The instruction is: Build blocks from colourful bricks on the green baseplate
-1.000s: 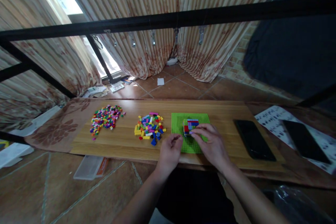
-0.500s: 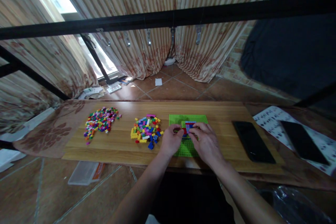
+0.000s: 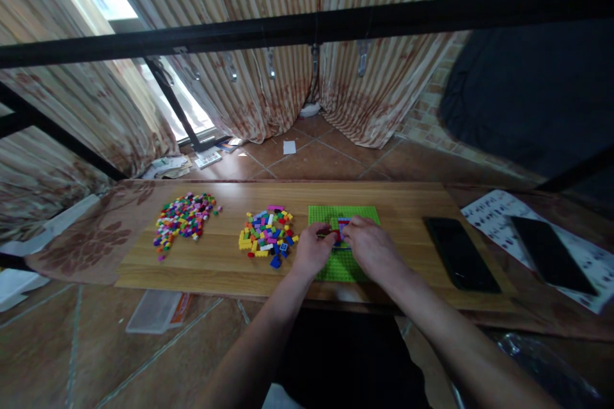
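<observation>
A small assembly of toy bricks (image 3: 342, 225), with red, blue and purple parts showing, is between my two hands over the green baseplate (image 3: 345, 271). My left hand (image 3: 313, 252) is closed, thumb and fingers pinching the assembly's left side. From the right, my right hand (image 3: 373, 248) bends its fingers down onto the top and right side of the bricks, fingertips pressed together. Much of the assembly is hidden by the fingers. Whether it rests on the baseplate or is lifted off it, I cannot tell.
Left of the baseplate lies a pile of larger loose bricks (image 3: 267, 234). A pile of smaller bricks (image 3: 186, 220) is farther left. On the right are a black tablet-like slab (image 3: 459, 254) and another dark slab (image 3: 551, 254) on a printed sheet (image 3: 496, 209). A black bar (image 3: 288, 35) crosses beyond the wooden board.
My right hand has shifted slightly up and left, its fingers closing in over the bricks and covering more of them. The left hand keeps its place at the assembly's left side.
</observation>
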The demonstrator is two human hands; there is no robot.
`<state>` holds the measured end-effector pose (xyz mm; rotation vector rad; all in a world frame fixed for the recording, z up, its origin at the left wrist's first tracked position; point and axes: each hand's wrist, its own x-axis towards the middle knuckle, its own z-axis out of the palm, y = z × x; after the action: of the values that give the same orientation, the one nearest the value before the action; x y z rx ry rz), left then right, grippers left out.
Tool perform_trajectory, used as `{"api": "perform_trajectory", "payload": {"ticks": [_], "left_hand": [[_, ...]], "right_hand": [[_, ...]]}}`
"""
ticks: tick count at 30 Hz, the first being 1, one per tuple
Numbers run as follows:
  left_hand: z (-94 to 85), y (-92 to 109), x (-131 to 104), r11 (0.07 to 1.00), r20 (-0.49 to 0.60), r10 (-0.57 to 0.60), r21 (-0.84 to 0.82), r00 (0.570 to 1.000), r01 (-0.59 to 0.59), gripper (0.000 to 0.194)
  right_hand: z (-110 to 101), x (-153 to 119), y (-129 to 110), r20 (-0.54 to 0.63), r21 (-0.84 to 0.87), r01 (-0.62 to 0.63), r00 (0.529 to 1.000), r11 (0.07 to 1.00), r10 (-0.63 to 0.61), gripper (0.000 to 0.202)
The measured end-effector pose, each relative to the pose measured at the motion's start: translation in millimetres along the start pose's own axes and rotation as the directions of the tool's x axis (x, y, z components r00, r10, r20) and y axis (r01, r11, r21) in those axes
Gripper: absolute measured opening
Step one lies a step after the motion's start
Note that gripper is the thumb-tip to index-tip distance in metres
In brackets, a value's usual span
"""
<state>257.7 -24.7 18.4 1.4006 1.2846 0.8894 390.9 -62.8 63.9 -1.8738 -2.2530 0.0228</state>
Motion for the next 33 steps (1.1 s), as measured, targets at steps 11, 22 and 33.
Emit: {"api": "perform_trajectory", "payload": {"ticks": [11,22,33], "left_hand": [[-0.8,2,-2,0.999,0.013,0.02,0.03,1.0,-0.02,0.02],[3.7,0,-1,1.0,-0.03,-0.003,-0.002,1.0,0.003,0.022],[1.1,-3,-16,0.988,0.044,-0.025,-0.153,0.999,0.031,0.03]], "right_hand": [[-10,5,-3,0.093,-0.003,-0.006,0.996,1.0,0.006,0.024],[3,-19,15,-0.162,0.38,-0.215,0.942,0.9,0.293,0.016],[34,-39,3,-0.263,0.542,-0.219,0.873,0.811,0.411,0.035]]}}
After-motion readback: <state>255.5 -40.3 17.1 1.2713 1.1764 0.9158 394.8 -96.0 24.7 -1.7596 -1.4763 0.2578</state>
